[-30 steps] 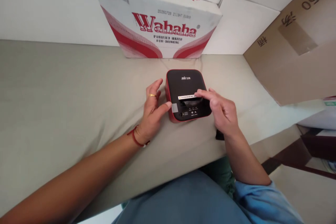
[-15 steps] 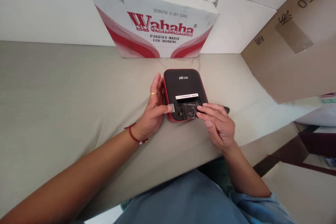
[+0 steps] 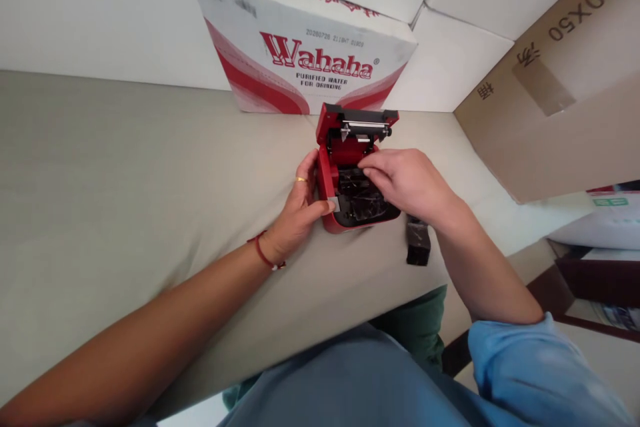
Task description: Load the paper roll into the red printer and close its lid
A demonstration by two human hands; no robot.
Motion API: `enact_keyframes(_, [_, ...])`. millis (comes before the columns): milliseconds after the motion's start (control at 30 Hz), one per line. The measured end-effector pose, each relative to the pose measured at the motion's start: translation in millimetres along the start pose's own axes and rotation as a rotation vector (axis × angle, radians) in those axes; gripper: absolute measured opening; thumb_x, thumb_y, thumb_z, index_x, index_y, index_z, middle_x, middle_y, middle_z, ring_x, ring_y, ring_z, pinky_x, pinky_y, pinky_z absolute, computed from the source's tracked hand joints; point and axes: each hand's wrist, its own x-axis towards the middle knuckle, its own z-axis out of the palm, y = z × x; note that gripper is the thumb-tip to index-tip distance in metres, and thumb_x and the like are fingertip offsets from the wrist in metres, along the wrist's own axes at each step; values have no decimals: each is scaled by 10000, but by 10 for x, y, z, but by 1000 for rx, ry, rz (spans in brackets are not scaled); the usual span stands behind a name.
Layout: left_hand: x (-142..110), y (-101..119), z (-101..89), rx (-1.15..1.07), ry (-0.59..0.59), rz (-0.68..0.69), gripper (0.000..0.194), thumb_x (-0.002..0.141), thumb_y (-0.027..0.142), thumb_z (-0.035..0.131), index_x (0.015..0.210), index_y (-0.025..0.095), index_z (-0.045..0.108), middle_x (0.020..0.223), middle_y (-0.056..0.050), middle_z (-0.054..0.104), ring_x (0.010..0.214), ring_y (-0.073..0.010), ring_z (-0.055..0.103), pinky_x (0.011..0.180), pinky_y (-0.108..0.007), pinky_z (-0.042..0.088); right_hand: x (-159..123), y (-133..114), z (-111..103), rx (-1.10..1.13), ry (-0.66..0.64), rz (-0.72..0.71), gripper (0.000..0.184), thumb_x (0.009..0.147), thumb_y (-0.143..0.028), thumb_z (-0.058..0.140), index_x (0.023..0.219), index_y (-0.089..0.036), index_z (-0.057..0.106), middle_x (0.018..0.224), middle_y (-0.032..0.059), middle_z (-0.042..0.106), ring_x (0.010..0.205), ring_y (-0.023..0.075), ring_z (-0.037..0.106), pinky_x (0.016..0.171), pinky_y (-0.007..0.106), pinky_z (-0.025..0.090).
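A red and black label printer sits on the cloth-covered surface, its lid raised at the back. My left hand wraps its left side, thumb resting on the grey latch at the front left corner. Inside the compartment lies glossy black film, creased and shiny, reaching to the front edge. My right hand is over the compartment's right side, thumb and fingers pinched together at the back of the black film. What lies between those fingertips is hidden. Near my right wrist lies a black oblong block.
A Wahaha water carton stands directly behind the printer, with white boxes around it. At the right leans a large brown cardboard box. The surface's front edge runs close to my body.
The printer's lid has swung up, showing the inside. My right hand has moved from the front slot up and into the compartment. My left hand keeps its hold, thumb still on the latch.
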Motion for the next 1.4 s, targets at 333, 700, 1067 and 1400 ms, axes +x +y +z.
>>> enact_keyframes(333, [15, 68, 25, 48, 5, 0, 1054, 832, 431, 852, 1732, 373, 307, 1880, -61, 310, 1734, -369, 323, 1463, -607, 239, 467, -178, 114, -363, -318, -11, 369, 965, -208, 691, 1315, -244, 803, 1285, 126, 850, 1138, 345, 772, 788, 369, 501])
enact_keyframes(700, [9, 85, 9, 18, 10, -71, 1058, 827, 416, 829, 1746, 383, 307, 1912, -30, 221, 1783, -383, 196, 1478, -622, 194, -669, 728, -552, 358, -94, 211, 418, 923, -564, 721, 1154, -231, 822, 715, -12, 649, 620, 175, 542, 605, 324, 423])
enact_keyframes(1067, [32, 114, 24, -48, 11, -43, 985, 815, 405, 873, 1695, 393, 431, 1825, -29, 437, 1724, -387, 361, 1423, -604, 359, -590, 1216, 331, 341, -135, 304, 416, 943, -399, 717, 1297, -213, 829, 1296, 103, 841, 885, 212, 735, 851, 370, 602])
enact_keyframes(1400, [30, 93, -5, -28, 6, -29, 982, 818, 432, 882, 1692, 400, 437, 1831, -24, 429, 1721, -385, 373, 1407, -591, 399, -1192, 1507, 334, 240, -132, 319, 283, 880, -346, 768, 1126, -247, 863, 1087, 76, 844, 795, 227, 735, 777, 392, 617])
